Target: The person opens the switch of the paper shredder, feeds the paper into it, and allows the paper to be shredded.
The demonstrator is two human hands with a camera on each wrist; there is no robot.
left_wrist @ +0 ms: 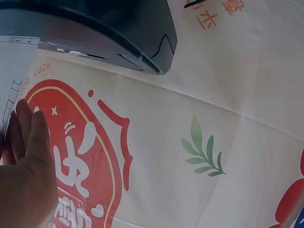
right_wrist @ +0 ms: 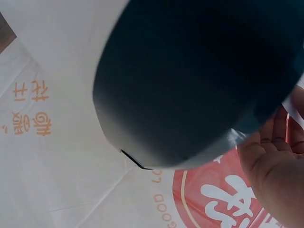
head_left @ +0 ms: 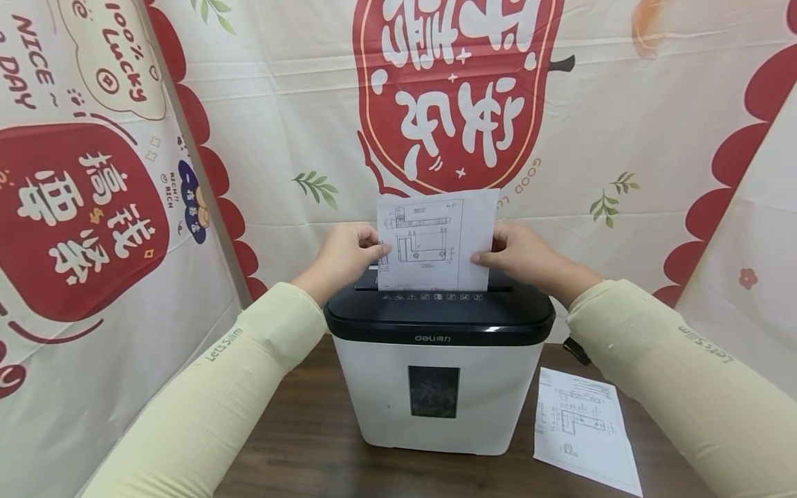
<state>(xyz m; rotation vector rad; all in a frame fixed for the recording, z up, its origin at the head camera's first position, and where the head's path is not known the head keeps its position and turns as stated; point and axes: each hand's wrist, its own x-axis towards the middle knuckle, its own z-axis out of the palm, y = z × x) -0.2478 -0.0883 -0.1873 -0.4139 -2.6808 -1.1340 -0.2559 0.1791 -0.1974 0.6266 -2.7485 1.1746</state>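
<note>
A sheet of paper (head_left: 429,238) printed with line drawings stands upright in the slot of a paper shredder (head_left: 438,325), which has a black top and a white bin. My left hand (head_left: 349,256) pinches the sheet's left edge between thumb and fingers. At the opposite edge my right hand (head_left: 529,256) pinches it the same way. The lower end of the sheet is hidden inside the slot. In the left wrist view, the left hand (left_wrist: 31,161) is beside the sheet, under the shredder's dark top (left_wrist: 109,28). The right wrist view has the right hand (right_wrist: 275,161) at its right edge.
A second printed sheet (head_left: 585,425) lies on the brown wooden table (head_left: 299,429), right of the shredder. A small black object (head_left: 577,351) sits near the right forearm. Patterned cloth (head_left: 280,90) hangs behind and at both sides.
</note>
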